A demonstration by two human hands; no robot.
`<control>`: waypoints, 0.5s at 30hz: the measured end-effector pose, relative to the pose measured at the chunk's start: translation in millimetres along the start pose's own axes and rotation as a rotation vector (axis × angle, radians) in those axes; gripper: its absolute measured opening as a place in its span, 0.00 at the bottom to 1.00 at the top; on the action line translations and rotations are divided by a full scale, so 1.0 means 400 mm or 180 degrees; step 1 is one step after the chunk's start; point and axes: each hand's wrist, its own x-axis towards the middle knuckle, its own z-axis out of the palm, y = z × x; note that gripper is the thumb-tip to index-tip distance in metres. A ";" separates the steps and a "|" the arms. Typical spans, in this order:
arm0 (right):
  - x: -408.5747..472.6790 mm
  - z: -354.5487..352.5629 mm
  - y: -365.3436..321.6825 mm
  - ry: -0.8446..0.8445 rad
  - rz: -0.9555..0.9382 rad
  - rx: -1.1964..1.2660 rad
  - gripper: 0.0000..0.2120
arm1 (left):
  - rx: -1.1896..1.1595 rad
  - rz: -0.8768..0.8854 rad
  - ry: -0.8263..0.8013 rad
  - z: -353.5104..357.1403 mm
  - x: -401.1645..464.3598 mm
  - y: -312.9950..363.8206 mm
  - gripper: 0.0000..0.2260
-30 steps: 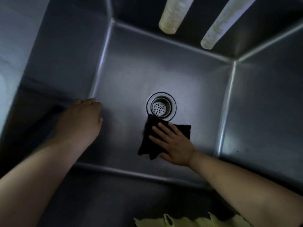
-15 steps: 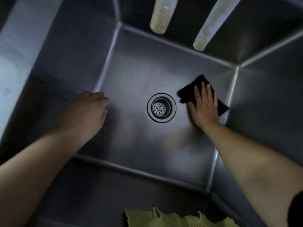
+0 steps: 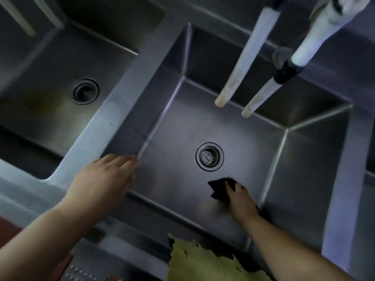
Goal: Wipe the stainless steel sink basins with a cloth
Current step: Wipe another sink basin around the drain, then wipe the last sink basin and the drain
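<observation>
The middle stainless steel basin (image 3: 176, 122) has a round drain strainer (image 3: 209, 156) in its floor. A dark cloth (image 3: 218, 188) lies on the basin floor just in front of the drain, bunched up. My right hand (image 3: 240, 198) grips the cloth, fingers curled over it. My left hand (image 3: 103, 179) hangs over the basin's front left corner with loose fingers, holding nothing. A second basin (image 3: 50, 63) with its own drain (image 3: 86, 91) lies to the left.
Two pale hoses (image 3: 241, 57) (image 3: 269, 86) hang from the taps over the back of the middle basin. A yellow-green cloth (image 3: 194, 262) lies over the front rim. A steel divider (image 3: 129, 84) separates the basins; a third basin's edge (image 3: 370, 155) shows at right.
My right hand has swept the cloth from the right of the drain back to the front of the basin floor and bunched it. The camera has pulled back and up, showing the left basin.
</observation>
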 end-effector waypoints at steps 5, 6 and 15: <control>-0.022 -0.102 -0.087 0.0128 0.0075 0.0628 0.28 | -0.0342 -0.0213 0.0289 -0.040 -0.114 -0.017 0.18; -0.031 -0.127 -0.115 0.0246 0.0053 0.0771 0.28 | -0.0388 -0.0239 0.0318 -0.047 -0.130 -0.023 0.18; -0.154 -0.349 -0.473 0.1516 0.0062 0.2435 0.29 | -0.0578 -0.0122 0.0347 -0.119 -0.221 -0.198 0.14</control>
